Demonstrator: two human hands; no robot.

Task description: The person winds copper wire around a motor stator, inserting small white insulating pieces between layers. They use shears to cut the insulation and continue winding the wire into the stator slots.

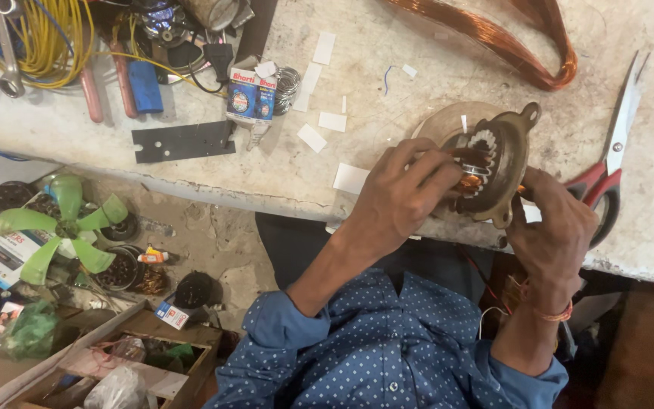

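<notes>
A round metal motor stator (pixel 502 163) with copper windings and a grimy housing rests at the front edge of a stone workbench (pixel 387 83). My left hand (pixel 399 197) lies over its left side, fingers reaching into the core where the copper coil shows. My right hand (pixel 554 223) grips the housing's lower right rim, thumb against the edge. A red thread band circles my right wrist. Blue dotted sleeves cover both arms.
Red-handled scissors (pixel 613 151) lie right of the stator. A loop of copper wire (pixel 509 38) sits at the back. White paper slips (pixel 333 121), a small bottle (pixel 251 95), a black metal strip (pixel 182 141), tools and yellow wire are left. A green fan blade (pixel 66 227) and a wooden crate (pixel 138 356) are on the floor.
</notes>
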